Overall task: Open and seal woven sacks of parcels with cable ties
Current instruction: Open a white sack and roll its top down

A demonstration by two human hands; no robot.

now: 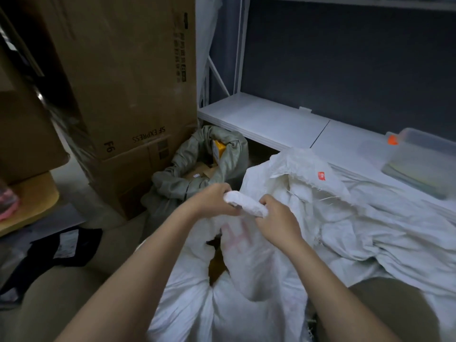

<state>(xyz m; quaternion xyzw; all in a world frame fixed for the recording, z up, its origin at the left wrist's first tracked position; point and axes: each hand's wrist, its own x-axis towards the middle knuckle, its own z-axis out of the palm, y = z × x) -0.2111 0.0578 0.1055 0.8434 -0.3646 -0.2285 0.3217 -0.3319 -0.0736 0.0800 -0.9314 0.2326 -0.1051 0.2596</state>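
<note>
A white woven sack [217,299] stands between my knees, its mouth gathered into a rolled bunch [246,206]. My left hand [214,201] grips the left end of that roll. My right hand [278,220] grips its right end, fingers curled over the fabric. Below the roll a gap in the sack shows a brown parcel [216,265] inside. No cable tie is visible.
A grey-green sack [182,176] with parcels in it stands open behind my hands. Tall cardboard boxes [128,82] rise at the left. Empty white sacks [370,223] lie heaped on the right, over a white shelf [266,119] holding a clear plastic box [419,161]. A black parcel bag [59,250] lies on the floor.
</note>
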